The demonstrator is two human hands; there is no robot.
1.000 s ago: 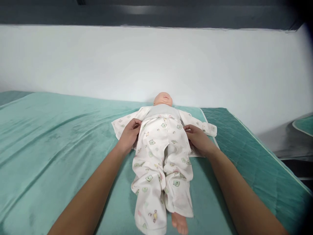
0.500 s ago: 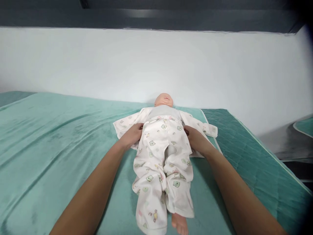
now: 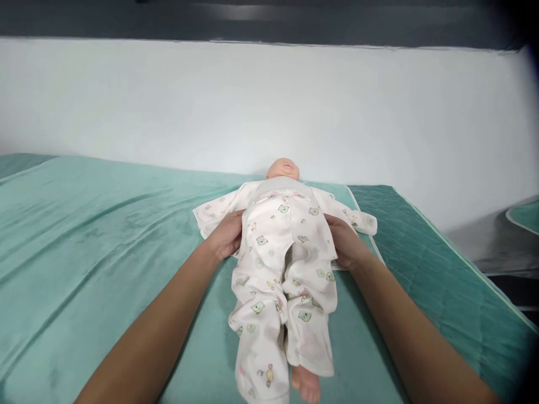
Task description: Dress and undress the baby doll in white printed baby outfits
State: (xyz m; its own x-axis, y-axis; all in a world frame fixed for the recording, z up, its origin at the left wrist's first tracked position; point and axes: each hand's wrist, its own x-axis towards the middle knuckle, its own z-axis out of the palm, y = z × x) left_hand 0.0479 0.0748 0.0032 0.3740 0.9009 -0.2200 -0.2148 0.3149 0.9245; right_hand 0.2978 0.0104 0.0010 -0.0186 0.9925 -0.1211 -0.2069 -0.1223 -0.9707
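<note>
A baby doll (image 3: 283,168) lies on its back with its head toward the wall. It has on white patterned pants (image 3: 269,252) and a patterned top (image 3: 221,209) spread out at both sides, with a grey-white area above the waistband. One bare foot shows at the right pant leg. My left hand (image 3: 228,233) is at the left side of the pants' waist, its fingertips hidden behind the cloth. Against the right side of the waist is my right hand (image 3: 343,240), its fingertips also out of sight under the doll or cloth.
A light green sheet (image 3: 105,252) lies under the doll, with folds at the left. A darker quilted green pad (image 3: 429,269) extends to the right. Behind stands a white wall (image 3: 269,101), below a dark beam (image 3: 269,22). Another green edge shows at the far right.
Both hands have gone from pinching at the waist sides to reaching further under or behind the cloth. The pants' waistband sits slightly higher in view, and the hip cloth looks wider.
</note>
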